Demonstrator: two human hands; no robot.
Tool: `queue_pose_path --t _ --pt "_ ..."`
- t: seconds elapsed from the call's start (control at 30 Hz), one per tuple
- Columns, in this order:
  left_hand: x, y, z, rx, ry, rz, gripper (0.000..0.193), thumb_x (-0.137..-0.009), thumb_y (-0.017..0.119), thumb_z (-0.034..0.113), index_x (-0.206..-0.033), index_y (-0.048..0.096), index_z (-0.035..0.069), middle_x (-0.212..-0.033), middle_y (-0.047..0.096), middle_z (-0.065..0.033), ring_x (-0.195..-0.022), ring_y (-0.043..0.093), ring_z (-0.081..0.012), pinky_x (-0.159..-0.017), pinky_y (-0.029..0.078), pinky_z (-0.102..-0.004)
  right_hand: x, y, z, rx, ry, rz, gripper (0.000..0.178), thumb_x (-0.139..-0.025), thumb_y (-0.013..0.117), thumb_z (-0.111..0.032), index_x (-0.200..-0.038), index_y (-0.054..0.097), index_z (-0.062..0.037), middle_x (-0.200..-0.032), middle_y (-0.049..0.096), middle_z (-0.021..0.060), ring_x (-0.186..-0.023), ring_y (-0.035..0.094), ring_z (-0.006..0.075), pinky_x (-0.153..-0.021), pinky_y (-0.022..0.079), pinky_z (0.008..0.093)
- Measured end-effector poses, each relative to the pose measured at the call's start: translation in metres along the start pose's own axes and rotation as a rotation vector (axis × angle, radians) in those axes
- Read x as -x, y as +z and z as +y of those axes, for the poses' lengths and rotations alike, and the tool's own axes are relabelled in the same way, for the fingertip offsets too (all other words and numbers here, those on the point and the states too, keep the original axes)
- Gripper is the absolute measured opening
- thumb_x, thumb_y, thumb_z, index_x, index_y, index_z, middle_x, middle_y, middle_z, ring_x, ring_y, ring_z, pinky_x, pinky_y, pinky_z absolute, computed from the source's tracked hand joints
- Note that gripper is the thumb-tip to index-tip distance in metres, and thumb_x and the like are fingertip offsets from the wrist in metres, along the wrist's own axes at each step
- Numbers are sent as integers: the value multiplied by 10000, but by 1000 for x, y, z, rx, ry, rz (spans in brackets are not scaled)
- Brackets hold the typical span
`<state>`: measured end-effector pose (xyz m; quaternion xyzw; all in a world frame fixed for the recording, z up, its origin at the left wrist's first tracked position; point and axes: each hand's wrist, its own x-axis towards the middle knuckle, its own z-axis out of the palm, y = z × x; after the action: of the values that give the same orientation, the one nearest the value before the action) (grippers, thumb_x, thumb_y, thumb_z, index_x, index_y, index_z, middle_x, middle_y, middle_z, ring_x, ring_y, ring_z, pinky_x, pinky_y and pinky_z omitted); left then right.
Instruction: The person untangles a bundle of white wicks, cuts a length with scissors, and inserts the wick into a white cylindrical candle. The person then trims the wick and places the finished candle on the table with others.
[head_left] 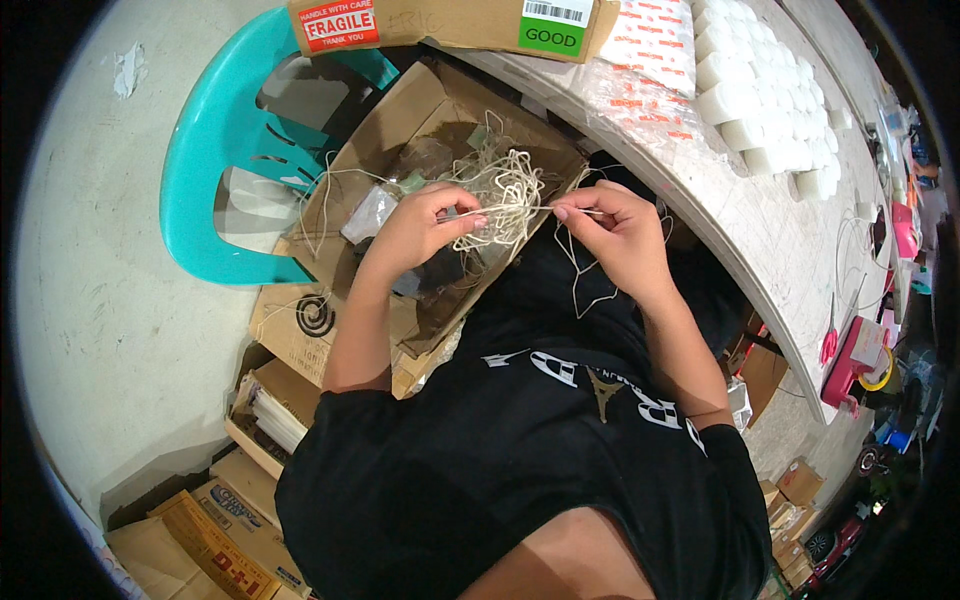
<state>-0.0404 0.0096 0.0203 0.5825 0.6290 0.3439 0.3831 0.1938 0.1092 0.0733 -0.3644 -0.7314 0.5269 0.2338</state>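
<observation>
A tangled bundle of cream-coloured string (510,190) lies over an opened cardboard box (375,145) in front of me. My left hand (432,222) pinches a strand at the bundle's left side, thumb against fingers. On the right, my right hand (618,225) pinches another length of the string, and a short stretch runs taut between the two hands. Loose loops hang below my right hand over my dark clothing, and one strand trails off to the left past the box edge. Inside the box are crumpled clear plastic pieces (370,213), partly hidden by the left hand.
A teal plastic chair (195,190) stands left of the box. The white table (740,215) at right bears rows of white rolls (765,95), plastic packs (650,60), red scissors (829,345) and a red tape dispenser (850,360). More cardboard boxes (235,530) sit lower left.
</observation>
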Motion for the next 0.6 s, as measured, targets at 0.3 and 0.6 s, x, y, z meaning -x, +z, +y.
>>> queue_pose_path --t 0.3,0.6 --pt "2 -8 -26 143 -76 25 192 -839 662 216 -946 704 63 -842 601 -52 -840 558 -161 -755 439 -272 2 -16 0 -373 160 106 96 -843 655 -77 -905 679 -7 -836 638 1 -726 533 26 -636 439 181" --pt "15 -22 35 486 145 415 207 -930 551 209 -914 618 13 -757 536 -24 -663 484 -105 -637 394 -227 1 4 8 104 24 -13 110 -810 661 -111 -869 668 -18 -721 547 40 -578 443 76 -531 384 239"
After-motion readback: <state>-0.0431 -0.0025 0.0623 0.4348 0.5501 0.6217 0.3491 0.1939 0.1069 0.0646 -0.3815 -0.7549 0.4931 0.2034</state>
